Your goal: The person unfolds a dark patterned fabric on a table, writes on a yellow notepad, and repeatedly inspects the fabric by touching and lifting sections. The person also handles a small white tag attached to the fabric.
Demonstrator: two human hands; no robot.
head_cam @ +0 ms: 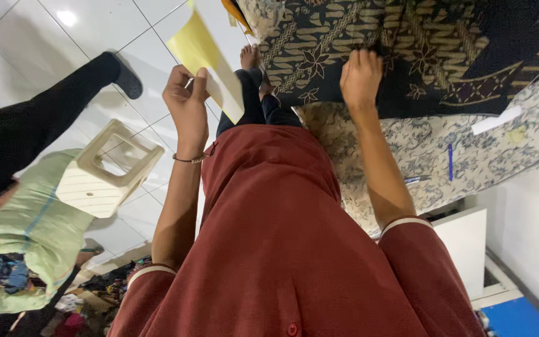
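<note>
White floor tiles [26, 43] lie under a table draped in pale floral cloth [419, 150]. Left hand [187, 103]: grip closed on a yellow-and-white paper sheet [210, 56], held up over the floor. Right hand [360, 78]: fingers curled, pressing dark batik fabric [407, 43] at its edge on the table. A beige plastic stool [110, 168] stands nearby.

Patterned table [407, 156] bears dark batik cloth [407, 50], pen [450, 162].

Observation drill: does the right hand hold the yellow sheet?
No, the left hand holds the yellow sheet; the right hand rests on patterned cloth.
</note>
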